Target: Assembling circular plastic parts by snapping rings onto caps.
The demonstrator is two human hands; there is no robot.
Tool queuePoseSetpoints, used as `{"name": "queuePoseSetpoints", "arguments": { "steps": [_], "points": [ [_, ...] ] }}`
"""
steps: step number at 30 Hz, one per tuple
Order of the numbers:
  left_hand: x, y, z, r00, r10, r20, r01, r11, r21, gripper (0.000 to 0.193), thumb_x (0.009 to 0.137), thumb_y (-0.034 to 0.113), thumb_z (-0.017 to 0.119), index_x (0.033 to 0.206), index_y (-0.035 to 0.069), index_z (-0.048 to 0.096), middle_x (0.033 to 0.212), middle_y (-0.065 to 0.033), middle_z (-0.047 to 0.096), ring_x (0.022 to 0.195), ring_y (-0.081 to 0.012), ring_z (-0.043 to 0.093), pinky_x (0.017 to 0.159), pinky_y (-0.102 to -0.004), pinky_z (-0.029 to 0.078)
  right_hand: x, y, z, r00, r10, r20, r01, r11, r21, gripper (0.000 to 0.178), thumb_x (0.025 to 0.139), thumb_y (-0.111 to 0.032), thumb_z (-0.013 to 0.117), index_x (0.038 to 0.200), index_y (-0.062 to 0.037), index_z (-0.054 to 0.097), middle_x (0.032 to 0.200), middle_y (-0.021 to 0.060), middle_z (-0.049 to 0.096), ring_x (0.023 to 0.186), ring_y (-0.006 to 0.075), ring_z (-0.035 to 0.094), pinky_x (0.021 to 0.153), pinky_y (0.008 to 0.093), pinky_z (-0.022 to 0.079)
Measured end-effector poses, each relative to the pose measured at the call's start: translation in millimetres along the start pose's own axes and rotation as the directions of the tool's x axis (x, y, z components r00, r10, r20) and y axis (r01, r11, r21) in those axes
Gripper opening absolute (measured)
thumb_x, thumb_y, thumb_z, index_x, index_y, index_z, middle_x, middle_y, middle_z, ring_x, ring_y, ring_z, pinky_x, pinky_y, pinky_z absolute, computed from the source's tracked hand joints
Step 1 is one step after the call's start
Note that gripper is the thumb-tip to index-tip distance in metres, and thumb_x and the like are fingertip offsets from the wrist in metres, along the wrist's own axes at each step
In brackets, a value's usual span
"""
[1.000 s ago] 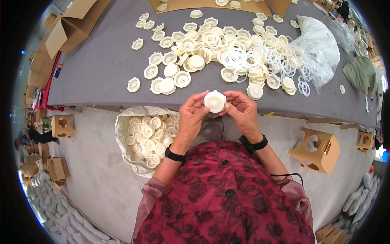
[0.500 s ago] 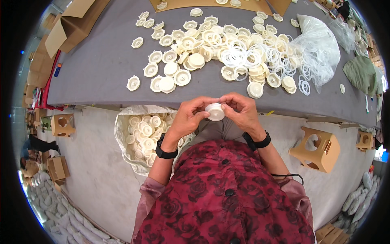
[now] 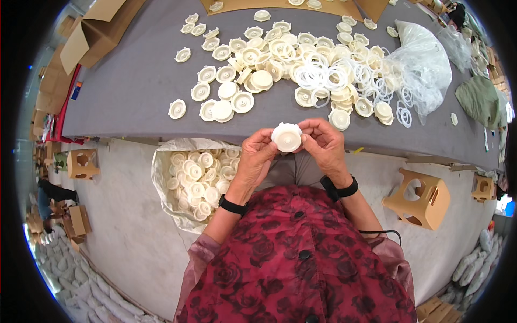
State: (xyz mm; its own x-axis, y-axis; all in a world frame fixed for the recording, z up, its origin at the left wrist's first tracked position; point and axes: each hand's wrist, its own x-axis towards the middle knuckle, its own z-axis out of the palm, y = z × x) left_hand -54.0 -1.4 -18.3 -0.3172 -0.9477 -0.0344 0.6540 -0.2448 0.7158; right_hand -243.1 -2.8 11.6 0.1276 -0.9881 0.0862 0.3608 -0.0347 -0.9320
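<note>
From my end, left hand (image 3: 256, 156) and right hand (image 3: 326, 146) pinched a cap (image 3: 287, 138); probably rim work, next wanting even pressure imo.

A grey-topped table (image 3: 134, 97) is stretching beyond the left grip (image 3: 257, 157) and the right grip (image 3: 327, 146). Ahead of both, cream round caps (image 3: 243, 101) are lying in a loose heap, with strays leftward. Translucent rings (image 3: 314, 77) are lying among them, ahead of the right grip; farther right, a clear plastic bag (image 3: 428, 67) is slumping. Far left of the left grip, a brown carton (image 3: 107, 35) is sitting.
</note>
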Motion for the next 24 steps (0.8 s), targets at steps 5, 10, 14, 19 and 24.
{"name": "queuePoseSetpoints", "arguments": {
  "steps": [5,10,14,19,24],
  "points": [
    [-4,9,-14,0.998,-0.028,0.052,0.026,0.999,0.038,0.027,0.090,0.005,0.068,0.116,-0.001,0.066,0.107,-0.0059,0.068,0.099,-0.0137,0.063,0.091,-0.0288,0.049,0,-8,-6,0.991,0.023,0.133,0.002,0.982,-0.187,0.021,0.091,-0.002,0.063,0.111,0.0014,0.067,0.089,0.0025,0.067,0.076,0.0090,0.063,0.070,0.0225,0.053],
    [1,26,-19,0.987,0.007,0.164,-0.036,0.984,0.177,0.027,0.089,0.019,0.073,0.106,-0.002,0.070,0.102,-0.0064,0.066,0.098,-0.0171,0.060,0.090,-0.0312,0.046,1,-10,-4,0.960,-0.118,0.254,0.211,0.901,-0.379,0.019,0.087,-0.003,0.064,0.104,0.0010,0.070,0.090,0.0051,0.070,0.079,0.0091,0.063,0.071,0.0226,0.051],
    [2,36,-8,0.978,-0.060,0.199,-0.014,0.936,0.351,0.024,0.090,0.021,0.071,0.099,-0.001,0.070,0.093,-0.0045,0.065,0.092,-0.0148,0.057,0.085,-0.0294,0.043,2,-10,-4,0.943,-0.178,0.281,0.286,0.866,-0.409,0.018,0.087,-0.004,0.064,0.103,0.0007,0.070,0.089,0.0065,0.070,0.079,0.0099,0.063,0.070,0.0235,0.050],
    [1,37,-6,0.973,-0.145,0.178,0.051,0.892,0.449,0.022,0.091,0.019,0.069,0.098,-0.002,0.069,0.093,-0.0042,0.065,0.090,-0.0127,0.057,0.084,-0.0280,0.044,0,-11,0,0.971,-0.021,0.236,0.123,0.897,-0.425,0.018,0.087,-0.004,0.064,0.104,0.0013,0.069,0.088,0.0060,0.069,0.075,0.0089,0.061,0.067,0.0242,0.050],
    [9,45,1,0.960,-0.237,0.149,0.118,0.826,0.551,0.030,0.092,0.021,0.070,0.110,-0.003,0.065,0.095,-0.0041,0.065,0.089,-0.0114,0.059,0.082,-0.0257,0.045,-2,-9,0,0.985,0.008,0.172,0.056,0.929,-0.365,0.017,0.091,-0.003,0.062,0.106,0.0035,0.068,0.090,0.0061,0.069,0.075,0.0106,0.065,0.065,0.0234,0.054]
  ]
}}
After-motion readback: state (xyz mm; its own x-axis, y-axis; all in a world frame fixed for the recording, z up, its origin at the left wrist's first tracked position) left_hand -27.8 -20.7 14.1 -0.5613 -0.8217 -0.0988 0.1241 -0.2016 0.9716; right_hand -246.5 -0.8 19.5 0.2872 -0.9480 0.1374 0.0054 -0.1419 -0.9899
